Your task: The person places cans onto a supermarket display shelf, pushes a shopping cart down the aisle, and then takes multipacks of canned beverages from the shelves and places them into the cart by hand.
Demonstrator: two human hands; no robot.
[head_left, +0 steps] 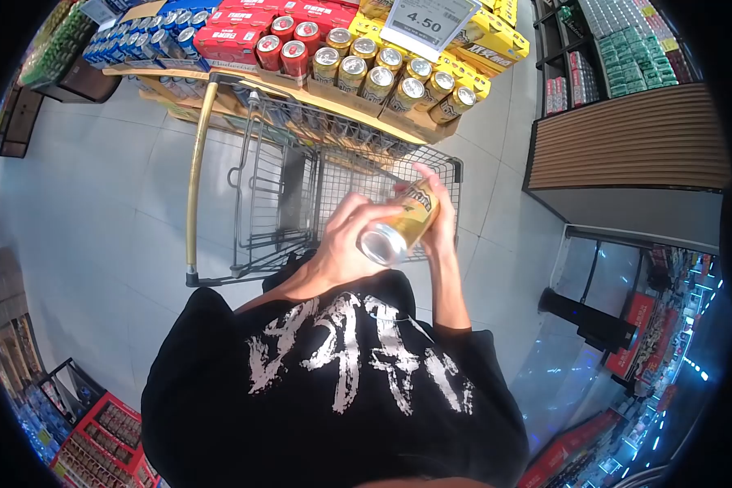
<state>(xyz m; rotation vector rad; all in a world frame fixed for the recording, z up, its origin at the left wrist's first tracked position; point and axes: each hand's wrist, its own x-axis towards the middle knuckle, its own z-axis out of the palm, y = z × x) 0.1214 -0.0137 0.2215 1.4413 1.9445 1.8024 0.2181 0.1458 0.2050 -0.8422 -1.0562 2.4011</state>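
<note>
A yellow beer can (pixel 412 213) is tilted between my two hands, above the shopping cart, with its silver end towards me. My left hand (pixel 351 238) grips the lower left side of the can, its fingers bent across it. On the can's far right side, my right hand (pixel 439 213) is closed around it with the fingers reaching up along the top. Just beyond my hands stands the wire shopping cart (pixel 281 146), its handle (pixel 197 179) at the left.
Past the cart, a wooden display shelf (pixel 382 122) bears several yellow cans (pixel 378 81), red cans (pixel 293 55) and blue cans (pixel 163 41). A price sign (pixel 425 24) reads 4.50. A slatted wooden counter (pixel 626 146) stands right, and tiled floor (pixel 106 244) lies left.
</note>
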